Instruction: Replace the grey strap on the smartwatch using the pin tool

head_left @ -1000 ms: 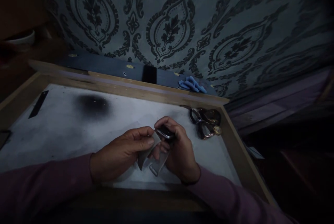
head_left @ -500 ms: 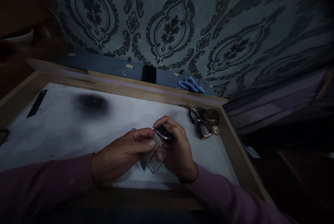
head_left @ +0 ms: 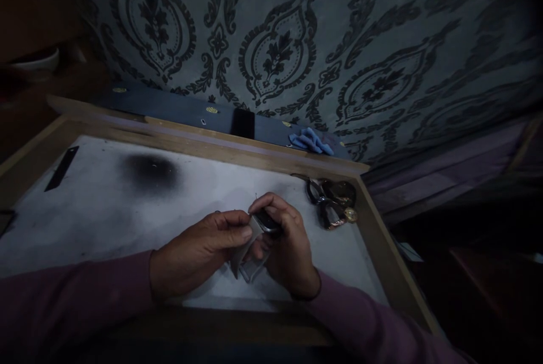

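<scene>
Because the watch [head_left: 268,224] is small and its strap [head_left: 241,256] seems to bend freely, I likely need both hands to steady it: my right hand [head_left: 294,245] curls round the dark-faced case, fingers bent about its edges, while my left hand [head_left: 197,251] pinches the pale strap flat between thumb and forefinger. Both grips are narrow, filled by what they hold. I have the watch raised just over the white worktop [head_left: 203,177], near its close edge and between my palms, probably so that I can look straight down on it. Its dark face tips upward; the case slants from upper left to lower right. The strap's long axis runs down and a little left, its ends, one with a metal loop [head_left: 246,278], pointing towards me. The other watches [head_left: 333,206] lie bunched in the far right corner, perhaps to leave my hands room.
</scene>
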`<state>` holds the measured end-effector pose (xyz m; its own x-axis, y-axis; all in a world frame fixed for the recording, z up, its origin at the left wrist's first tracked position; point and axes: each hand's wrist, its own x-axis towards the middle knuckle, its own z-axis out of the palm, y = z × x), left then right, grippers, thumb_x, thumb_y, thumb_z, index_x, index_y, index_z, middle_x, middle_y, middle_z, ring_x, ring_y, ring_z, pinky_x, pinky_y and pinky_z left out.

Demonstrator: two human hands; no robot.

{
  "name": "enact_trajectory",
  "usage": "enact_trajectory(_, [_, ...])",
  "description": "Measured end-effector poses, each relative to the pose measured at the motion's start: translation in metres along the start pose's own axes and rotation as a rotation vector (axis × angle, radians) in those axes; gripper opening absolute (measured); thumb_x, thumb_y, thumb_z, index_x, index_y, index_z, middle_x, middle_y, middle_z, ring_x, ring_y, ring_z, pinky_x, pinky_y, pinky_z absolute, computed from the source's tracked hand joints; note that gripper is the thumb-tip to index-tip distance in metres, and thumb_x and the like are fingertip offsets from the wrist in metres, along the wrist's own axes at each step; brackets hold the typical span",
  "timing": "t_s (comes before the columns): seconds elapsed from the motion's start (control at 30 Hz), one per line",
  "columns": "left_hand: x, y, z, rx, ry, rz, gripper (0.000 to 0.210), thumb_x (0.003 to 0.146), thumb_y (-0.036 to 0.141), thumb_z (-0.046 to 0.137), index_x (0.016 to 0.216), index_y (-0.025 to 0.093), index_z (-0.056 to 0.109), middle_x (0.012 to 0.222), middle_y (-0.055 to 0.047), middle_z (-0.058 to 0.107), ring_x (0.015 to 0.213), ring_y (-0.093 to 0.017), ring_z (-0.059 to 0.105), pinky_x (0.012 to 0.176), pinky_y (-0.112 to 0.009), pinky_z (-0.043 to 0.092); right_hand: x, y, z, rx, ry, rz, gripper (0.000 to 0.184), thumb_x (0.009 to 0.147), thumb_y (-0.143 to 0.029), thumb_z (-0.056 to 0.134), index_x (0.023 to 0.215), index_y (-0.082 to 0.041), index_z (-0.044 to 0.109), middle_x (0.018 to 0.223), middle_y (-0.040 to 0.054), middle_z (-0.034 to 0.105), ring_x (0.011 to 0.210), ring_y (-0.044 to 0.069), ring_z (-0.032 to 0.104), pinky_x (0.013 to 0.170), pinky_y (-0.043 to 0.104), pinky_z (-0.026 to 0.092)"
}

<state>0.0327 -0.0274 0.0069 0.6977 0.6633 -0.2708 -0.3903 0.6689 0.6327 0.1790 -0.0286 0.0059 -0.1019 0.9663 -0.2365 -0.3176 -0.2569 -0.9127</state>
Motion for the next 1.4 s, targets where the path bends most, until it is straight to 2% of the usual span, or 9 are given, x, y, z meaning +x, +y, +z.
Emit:
enact_trajectory(0.3, [0.001, -0.001, -0.003, -0.025, -0.017, -0.010, 0.030, 0.078, 0.038, 0.079, 0.082, 0.014, 0.062, 0.074, -0.003, 0.063, 0.073, -0.013, 0.055, 0.076, -0.027, 0.041, 0.000, 0.004, -0.002, -0.004, -0.038, -0.017, 0.022, 0.084, -0.040, 0.055, 0.074, -0.021, 0.059, 0.043, -0.0050, 0.050, 0.026, 0.010, 0.043, 0.030, 0.020, 0.021])
enact_trajectory(0.47, [0.001, -0.001, -0.003, -0.023, -0.013, -0.012, 0.032, 0.078, 0.039, 0.079, 0.084, 0.012, 0.062, 0.072, -0.002, 0.063, 0.072, -0.013, 0.056, 0.076, -0.027, 0.042, -0.001, 0.006, -0.003, 0.023, -0.086, -0.030, 0.025, 0.087, -0.043, 0.055, 0.075, -0.021, 0.058, 0.044, -0.0061, 0.051, 0.027, 0.011, 0.046, 0.029, 0.019, 0.026])
enact_trajectory(0.67, [0.001, -0.001, -0.003, -0.035, -0.042, -0.014, 0.030, 0.079, 0.038, 0.079, 0.083, 0.012, 0.064, 0.071, -0.002, 0.063, 0.071, -0.012, 0.056, 0.075, -0.025, 0.043, -0.001, 0.004, -0.006, -0.036, -0.062, -0.074, 0.026, 0.088, -0.042, 0.056, 0.076, -0.019, 0.059, 0.046, -0.0062, 0.051, 0.028, 0.009, 0.047, 0.030, 0.019, 0.025])
enact_trajectory(0.83, [0.001, -0.001, -0.002, -0.054, -0.050, -0.018, 0.028, 0.079, 0.037, 0.078, 0.082, 0.012, 0.065, 0.069, -0.001, 0.063, 0.069, -0.012, 0.056, 0.075, -0.025, 0.043, -0.002, 0.007, -0.008, -0.073, -0.046, -0.099, 0.026, 0.089, -0.042, 0.056, 0.076, -0.019, 0.061, 0.047, -0.0059, 0.051, 0.031, 0.009, 0.049, 0.032, 0.019, 0.030])
enact_trajectory(1.1, [0.000, -0.001, -0.003, -0.033, -0.028, -0.014, 0.028, 0.084, 0.037, 0.073, 0.075, 0.012, 0.066, 0.068, -0.002, 0.061, 0.068, -0.012, 0.054, 0.073, -0.025, 0.042, -0.004, 0.006, -0.008, -0.043, -0.123, -0.104, 0.026, 0.092, -0.043, 0.056, 0.080, -0.021, 0.059, 0.046, -0.0047, 0.054, 0.032, 0.014, 0.053, 0.032, 0.021, 0.037])
enact_trajectory(1.2, [0.000, -0.002, -0.004, -0.018, -0.017, -0.017, 0.028, 0.084, 0.037, 0.073, 0.076, 0.012, 0.065, 0.068, -0.002, 0.061, 0.067, -0.011, 0.053, 0.072, -0.024, 0.041, -0.005, 0.006, -0.008, -0.047, -0.133, -0.113, 0.026, 0.093, -0.044, 0.055, 0.081, -0.021, 0.059, 0.046, -0.0046, 0.054, 0.033, 0.013, 0.053, 0.033, 0.021, 0.036])
enact_trajectory(1.4, [-0.001, 0.000, -0.003, 0.042, -0.019, -0.024, 0.031, 0.083, 0.041, 0.073, 0.075, 0.013, 0.063, 0.066, 0.000, 0.059, 0.065, -0.011, 0.048, 0.071, -0.024, 0.039, -0.006, 0.010, -0.014, -0.210, -0.092, -0.200, 0.028, 0.095, -0.044, 0.050, 0.081, -0.021, 0.059, 0.048, -0.0044, 0.052, 0.040, 0.013, 0.050, 0.039, 0.022, 0.037])
